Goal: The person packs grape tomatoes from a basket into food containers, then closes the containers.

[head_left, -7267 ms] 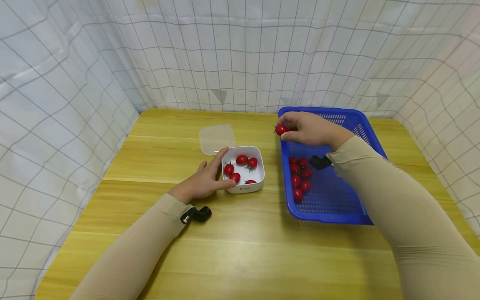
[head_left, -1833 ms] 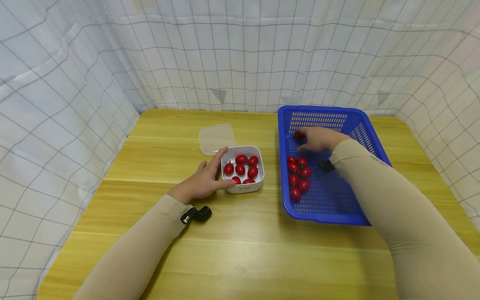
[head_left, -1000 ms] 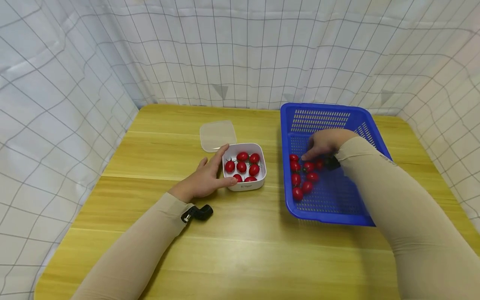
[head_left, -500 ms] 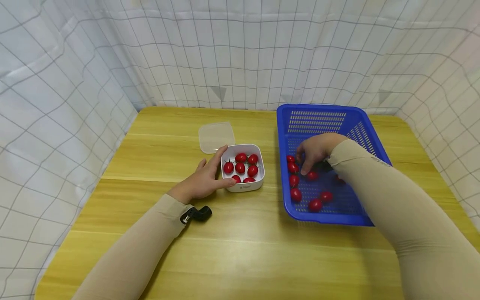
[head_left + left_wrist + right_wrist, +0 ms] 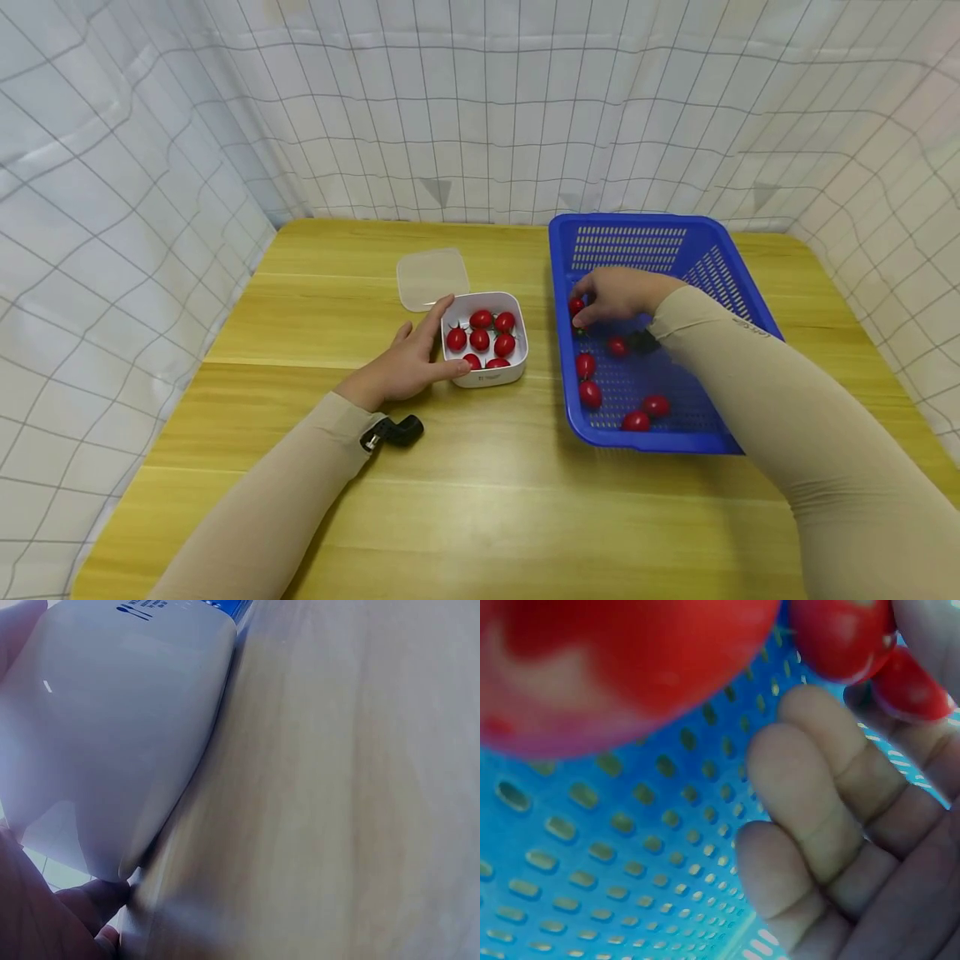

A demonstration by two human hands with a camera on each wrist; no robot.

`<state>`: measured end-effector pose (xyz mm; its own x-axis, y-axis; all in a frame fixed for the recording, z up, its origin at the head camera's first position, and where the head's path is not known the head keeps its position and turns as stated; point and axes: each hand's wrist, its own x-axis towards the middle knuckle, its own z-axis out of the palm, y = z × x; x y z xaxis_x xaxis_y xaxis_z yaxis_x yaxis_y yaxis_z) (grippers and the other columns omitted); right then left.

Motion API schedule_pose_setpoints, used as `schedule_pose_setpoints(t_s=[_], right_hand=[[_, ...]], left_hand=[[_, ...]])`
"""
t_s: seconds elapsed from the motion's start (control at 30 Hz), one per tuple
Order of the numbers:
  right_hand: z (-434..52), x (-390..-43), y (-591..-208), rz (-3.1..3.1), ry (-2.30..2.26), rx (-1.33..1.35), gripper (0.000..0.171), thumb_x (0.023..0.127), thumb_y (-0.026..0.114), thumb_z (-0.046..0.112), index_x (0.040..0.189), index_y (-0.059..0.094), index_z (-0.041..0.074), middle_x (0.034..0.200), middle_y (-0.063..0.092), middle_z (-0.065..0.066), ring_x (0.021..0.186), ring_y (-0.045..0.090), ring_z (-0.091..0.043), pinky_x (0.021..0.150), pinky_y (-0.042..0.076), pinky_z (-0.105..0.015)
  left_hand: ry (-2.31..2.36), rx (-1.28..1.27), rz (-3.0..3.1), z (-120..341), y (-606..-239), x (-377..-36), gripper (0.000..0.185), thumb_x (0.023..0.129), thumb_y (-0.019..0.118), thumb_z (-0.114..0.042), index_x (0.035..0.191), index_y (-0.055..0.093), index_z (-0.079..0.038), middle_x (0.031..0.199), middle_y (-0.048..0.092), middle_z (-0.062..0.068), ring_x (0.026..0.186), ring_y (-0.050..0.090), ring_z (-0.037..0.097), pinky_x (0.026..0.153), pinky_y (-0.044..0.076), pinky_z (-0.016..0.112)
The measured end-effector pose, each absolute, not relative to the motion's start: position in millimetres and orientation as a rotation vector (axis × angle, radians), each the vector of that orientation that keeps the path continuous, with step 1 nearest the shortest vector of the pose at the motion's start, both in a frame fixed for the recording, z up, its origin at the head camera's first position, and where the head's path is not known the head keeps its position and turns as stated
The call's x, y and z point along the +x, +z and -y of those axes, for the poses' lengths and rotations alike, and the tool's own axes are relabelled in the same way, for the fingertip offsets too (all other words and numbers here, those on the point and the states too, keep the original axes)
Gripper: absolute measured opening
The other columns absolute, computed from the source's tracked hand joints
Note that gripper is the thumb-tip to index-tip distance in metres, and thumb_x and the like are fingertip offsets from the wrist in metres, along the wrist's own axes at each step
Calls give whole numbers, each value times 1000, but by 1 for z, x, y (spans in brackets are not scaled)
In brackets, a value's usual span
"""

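Observation:
In the head view my left hand (image 5: pixel 405 364) rests against the left side of a white square box (image 5: pixel 486 379), straight index finger at the back corner and thumb at the front rim. Several red cherry tomatoes (image 5: pixel 479 339) lie in the box. My right hand (image 5: pixel 618 293) reaches into a blue perforated basket (image 5: pixel 556 275) and pinches a cherry tomato (image 5: pixel 577 307) by its left wall. The right wrist view has that tomato (image 5: pixel 911 686) between thumb and index finger, with the other fingers (image 5: pixel 795 780) curled. The left wrist view shows the box's wall (image 5: pixel 112 735) up close.
Other cherry tomatoes (image 5: pixel 589 394) lie scattered over the basket floor, some along the left wall, some near the front. A clear lid (image 5: pixel 432 277) lies flat behind the box. White grid-patterned curtains (image 5: pixel 480 125) stand around the wooden table (image 5: pixel 465 500).
The box holds more tomatoes than seven seconds ago. Basket tomatoes have spread, some rolling to the front. My right hand has moved left to the basket wall; my left hand stays put.

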<state>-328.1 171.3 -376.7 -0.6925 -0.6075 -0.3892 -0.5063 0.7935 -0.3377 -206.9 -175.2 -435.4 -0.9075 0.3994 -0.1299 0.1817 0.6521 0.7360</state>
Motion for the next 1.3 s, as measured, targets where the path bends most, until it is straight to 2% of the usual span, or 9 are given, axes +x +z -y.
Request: schedule_pose_setpoints(t_s=[0.07, 0.23, 0.47, 0.7, 1.0, 1.13, 1.3], right_hand=[[-170, -327, -376, -2503, -270, -841, 35, 99, 74, 28, 126, 74, 6, 110, 78, -10, 100, 71, -25, 97, 57, -49], [-172, -328, -370, -2543, -273, -858, 34, 102, 69, 28, 129, 75, 7, 113, 78, -9, 104, 70, -25, 99, 56, -50], [-177, -327, -345, -2654, -448, -857, 31, 103, 68, 26, 128, 75, 10, 102, 73, -6, 89, 60, -22, 82, 49, -40], [-170, -314, -321, -2665, -643, -817, 30, 103, 67, 22, 131, 73, 13, 115, 72, -8, 93, 60, -24, 82, 50, -37], [-127, -285, -301, -2542, -618, -1083, 29, 103, 69, 27, 129, 75, 15, 103, 73, 0, 88, 61, -18, 81, 51, -34], [-105, -272, -297, -2480, -564, -1175, 30, 103, 70, 28, 130, 75, 18, 106, 76, 4, 90, 64, -14, 86, 55, -35], [-82, -264, -294, -2423, -508, -1239, 34, 104, 66, 24, 136, 71, 14, 110, 76, 2, 93, 66, -14, 90, 58, -35]], left_hand=[[1111, 467, -2591, 175, -436, -206, 106, 96, 71, -49, 170, -1, -26, 177, 15, 11, 163, 21, 36, 129, -13, 60], [1108, 467, -2592, 176, -437, -205, 107, 95, 70, -51, 170, -1, -25, 177, 15, 12, 162, 22, 37, 129, -13, 61], [1108, 470, -2590, 177, -438, -206, 106, 96, 70, -50, 170, -1, -25, 177, 16, 12, 162, 23, 38, 129, -13, 62], [1111, 468, -2588, 177, -438, -206, 107, 95, 71, -51, 170, -1, -26, 177, 17, 11, 161, 26, 39, 129, -13, 61], [1105, 466, -2584, 178, -438, -208, 108, 95, 70, -55, 170, -1, -26, 177, 16, 11, 161, 25, 38, 129, -13, 61], [1112, 462, -2575, 178, -438, -208, 107, 95, 69, -57, 170, -2, -28, 177, 17, 8, 162, 23, 35, 129, -14, 60], [1105, 467, -2579, 178, -438, -209, 106, 97, 69, -54, 170, -3, -28, 177, 17, 7, 162, 23, 33, 129, -14, 59]])
